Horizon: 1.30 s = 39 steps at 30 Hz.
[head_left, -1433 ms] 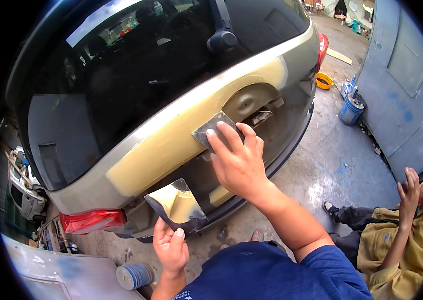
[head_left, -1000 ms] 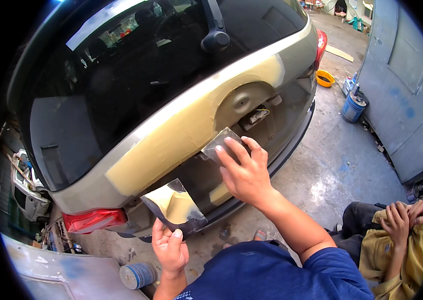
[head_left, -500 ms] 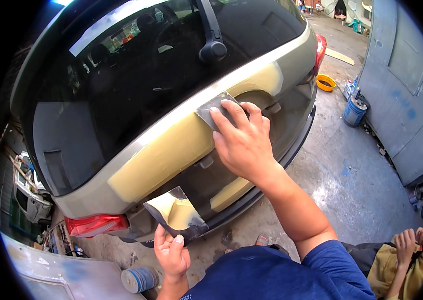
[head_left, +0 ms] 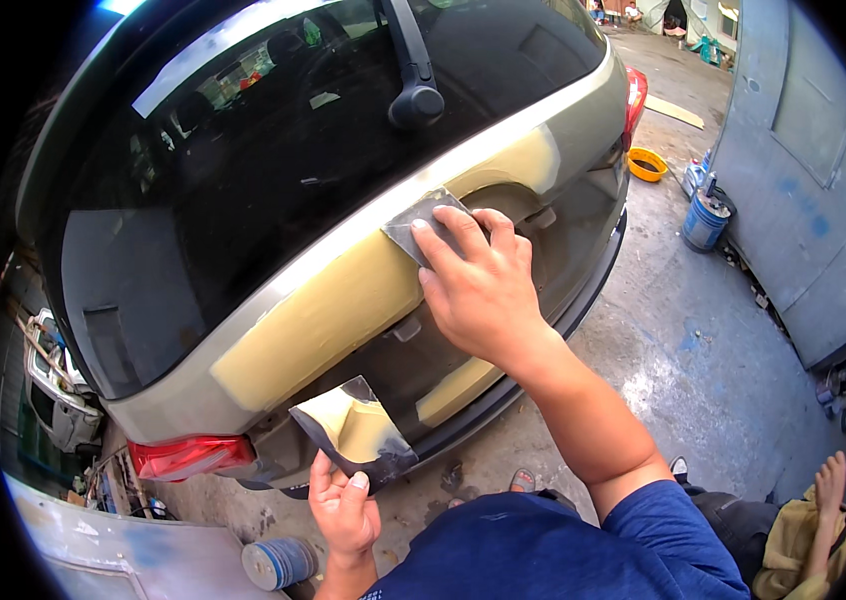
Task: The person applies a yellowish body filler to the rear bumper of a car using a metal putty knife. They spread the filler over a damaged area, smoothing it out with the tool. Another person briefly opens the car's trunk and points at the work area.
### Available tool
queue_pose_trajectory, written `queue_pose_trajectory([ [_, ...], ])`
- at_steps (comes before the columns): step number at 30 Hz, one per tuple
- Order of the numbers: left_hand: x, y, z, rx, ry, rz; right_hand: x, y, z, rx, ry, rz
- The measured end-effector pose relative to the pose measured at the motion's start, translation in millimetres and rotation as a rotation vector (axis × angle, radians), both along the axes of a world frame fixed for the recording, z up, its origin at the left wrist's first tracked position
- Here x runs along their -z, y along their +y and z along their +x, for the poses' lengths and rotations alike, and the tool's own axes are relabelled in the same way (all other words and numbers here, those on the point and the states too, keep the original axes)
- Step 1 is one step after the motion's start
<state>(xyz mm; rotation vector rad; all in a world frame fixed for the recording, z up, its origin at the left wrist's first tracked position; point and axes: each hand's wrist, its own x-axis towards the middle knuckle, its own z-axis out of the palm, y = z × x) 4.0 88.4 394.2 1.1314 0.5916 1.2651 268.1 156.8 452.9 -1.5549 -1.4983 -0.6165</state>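
Head view: right hand (head_left: pixel 478 290) presses a grey spreader (head_left: pixel 423 225) flat against the yellow filler band (head_left: pixel 343 300) at frame centre; even pressure advised. Lower centre, left hand (head_left: pixel 343 510) grips a filler-loaded board (head_left: pixel 355 430); keep it level.

Floor: bare grey concrete (head_left: pixel 703 350), stained and patchy, in daylight.
Right side: a grey metal panel (head_left: pixel 823 170) with blue smudges stands upright.
By the panel: a blue bucket (head_left: pixel 706 220) and an orange bowl (head_left: pixel 647 163) on the ground.
Lower left: a blue can (head_left: pixel 278 563) beside a pale panel (head_left: pixel 113 545).
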Motion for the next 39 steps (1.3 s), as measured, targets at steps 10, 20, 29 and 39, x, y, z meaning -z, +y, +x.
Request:
queue_pose_trajectory([
  [10, -0.6, 1.7, -0.1, -0.001, 0.001, 0.010, 56.1, -7.7, -4.0, -0.095, 0.078, 0.012],
  [20, -3.3, 1.0, 1.0, 0.010, 0.002, -0.003, 19.2, -10.2, 1.3, -0.041, 0.046, 0.028],
  [29, 1.1, 0.1, -1.2, -0.013, 0.009, -0.002, 40.7, -12.5, 3.7, -0.063, 0.062, -0.006],
  [39, 0.5, 2.2, 3.0, -0.013, 0.017, 0.010, 26.2, 11.9, 24.4, 0.010, 0.071, 0.064],
])
